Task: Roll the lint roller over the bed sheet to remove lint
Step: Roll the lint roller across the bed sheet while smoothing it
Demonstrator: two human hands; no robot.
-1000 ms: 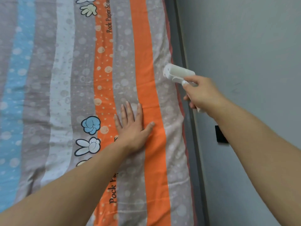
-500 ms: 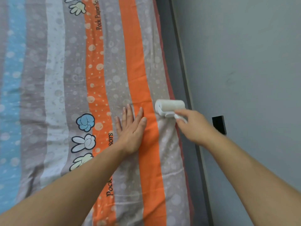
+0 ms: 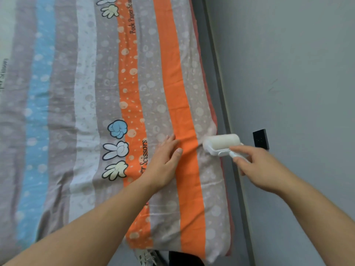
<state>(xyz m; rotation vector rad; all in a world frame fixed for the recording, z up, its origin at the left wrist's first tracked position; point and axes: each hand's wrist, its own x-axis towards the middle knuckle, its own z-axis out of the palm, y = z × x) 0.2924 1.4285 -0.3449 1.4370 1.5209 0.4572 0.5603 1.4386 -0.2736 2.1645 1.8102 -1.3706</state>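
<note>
on bed sheet (image 3: 80,116): left hand (image 3: 163,164) flat, fingers straight; right hand (image 3: 263,169) grips lint roller (image 3: 222,144).

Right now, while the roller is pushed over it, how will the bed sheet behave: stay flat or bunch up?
The bed sheet looks thin and floppy: creases show beside the lint roller. It would likely bunch under a push, which may be why the left hand presses it flat.

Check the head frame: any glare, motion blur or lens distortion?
Head view: soft, even light, no glare. Right hand and lint roller slightly blurred; left hand sharper. Wide-angle lens bows the bed sheet stripes; its far-left edge looks soft.
</note>
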